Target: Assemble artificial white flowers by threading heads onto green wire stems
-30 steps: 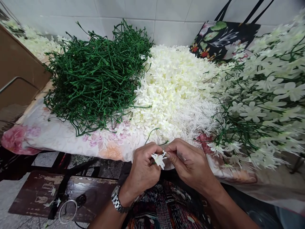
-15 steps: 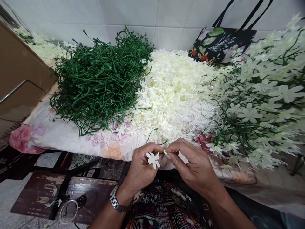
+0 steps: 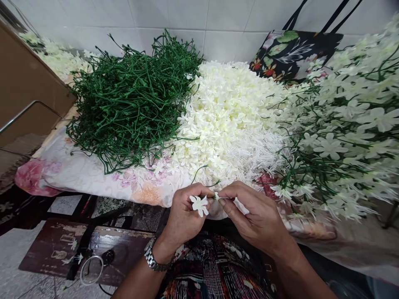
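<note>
My left hand [image 3: 183, 216] is closed around a thin green stem with a small white artificial flower [image 3: 198, 204] showing at its knuckles. My right hand [image 3: 252, 214] pinches the other end of that stem between thumb and forefinger, and a white petal piece [image 3: 241, 206] lies against its fingers. Both hands meet just below the front edge of the flowered cloth [image 3: 77, 174]. Right behind them lies a big heap of loose white flowers [image 3: 230, 120].
A tangle of bare green stems [image 3: 131, 99] fills the left of the cloth. Finished flowering sprays [image 3: 346, 128] pile up on the right. A dark floral bag [image 3: 293, 52] leans on the tiled wall. A brown box [image 3: 25, 87] stands at left; a dark board [image 3: 71, 249] lies below.
The white flower has slid a little left along my left hand. Both hands stay together in the same place; the view shifted slightly.
</note>
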Demonstrator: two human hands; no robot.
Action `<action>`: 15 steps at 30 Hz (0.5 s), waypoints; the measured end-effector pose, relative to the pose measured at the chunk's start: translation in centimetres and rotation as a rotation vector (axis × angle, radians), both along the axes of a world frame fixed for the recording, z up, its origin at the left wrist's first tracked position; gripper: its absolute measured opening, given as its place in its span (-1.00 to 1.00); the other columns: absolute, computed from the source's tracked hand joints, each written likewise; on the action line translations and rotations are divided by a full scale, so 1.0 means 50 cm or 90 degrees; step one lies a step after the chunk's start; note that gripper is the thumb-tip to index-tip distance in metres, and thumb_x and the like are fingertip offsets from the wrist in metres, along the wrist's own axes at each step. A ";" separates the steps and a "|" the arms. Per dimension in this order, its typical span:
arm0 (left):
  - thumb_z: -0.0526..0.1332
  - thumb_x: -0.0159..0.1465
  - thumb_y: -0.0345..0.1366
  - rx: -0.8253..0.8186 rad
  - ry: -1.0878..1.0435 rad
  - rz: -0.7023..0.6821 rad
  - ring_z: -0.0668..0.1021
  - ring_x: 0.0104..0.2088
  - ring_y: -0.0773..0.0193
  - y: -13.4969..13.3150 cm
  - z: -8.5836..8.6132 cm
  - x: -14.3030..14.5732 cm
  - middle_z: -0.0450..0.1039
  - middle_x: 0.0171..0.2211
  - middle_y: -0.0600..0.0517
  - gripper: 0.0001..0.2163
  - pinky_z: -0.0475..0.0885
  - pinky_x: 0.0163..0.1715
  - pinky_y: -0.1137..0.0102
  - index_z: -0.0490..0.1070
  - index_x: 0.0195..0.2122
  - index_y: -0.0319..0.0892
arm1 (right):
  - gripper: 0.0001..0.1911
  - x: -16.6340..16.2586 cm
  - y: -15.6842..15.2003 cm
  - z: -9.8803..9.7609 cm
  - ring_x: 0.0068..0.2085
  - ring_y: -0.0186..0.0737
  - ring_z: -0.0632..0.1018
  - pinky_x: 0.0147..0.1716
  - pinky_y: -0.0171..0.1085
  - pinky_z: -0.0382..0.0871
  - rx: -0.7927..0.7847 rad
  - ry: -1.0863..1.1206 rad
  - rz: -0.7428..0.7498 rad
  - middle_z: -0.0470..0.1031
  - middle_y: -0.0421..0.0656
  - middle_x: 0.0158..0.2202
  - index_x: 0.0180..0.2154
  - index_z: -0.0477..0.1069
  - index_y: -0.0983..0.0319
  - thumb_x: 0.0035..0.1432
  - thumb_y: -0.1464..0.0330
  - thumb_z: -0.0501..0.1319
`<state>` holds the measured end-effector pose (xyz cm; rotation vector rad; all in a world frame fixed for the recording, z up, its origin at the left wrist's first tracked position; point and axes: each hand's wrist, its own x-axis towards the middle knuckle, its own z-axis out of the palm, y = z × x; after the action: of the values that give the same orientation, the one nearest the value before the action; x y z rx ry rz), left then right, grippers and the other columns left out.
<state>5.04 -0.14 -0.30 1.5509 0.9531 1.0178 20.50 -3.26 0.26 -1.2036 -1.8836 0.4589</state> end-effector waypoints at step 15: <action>0.07 0.01 -0.46 0.043 0.107 0.017 0.25 -0.62 0.43 0.001 -0.008 0.005 0.20 -0.66 0.14 -0.90 0.17 -0.61 0.52 0.23 -0.61 -0.19 | -0.85 0.001 0.013 -0.012 -0.40 -0.35 0.40 -0.44 -0.36 0.34 0.036 -0.046 0.041 0.36 -0.18 -0.45 -0.31 0.29 0.28 0.16 0.59 0.04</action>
<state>5.30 -0.11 -0.67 1.7045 1.0674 0.9576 20.53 -2.64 -0.34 -1.1391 -1.9888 0.3977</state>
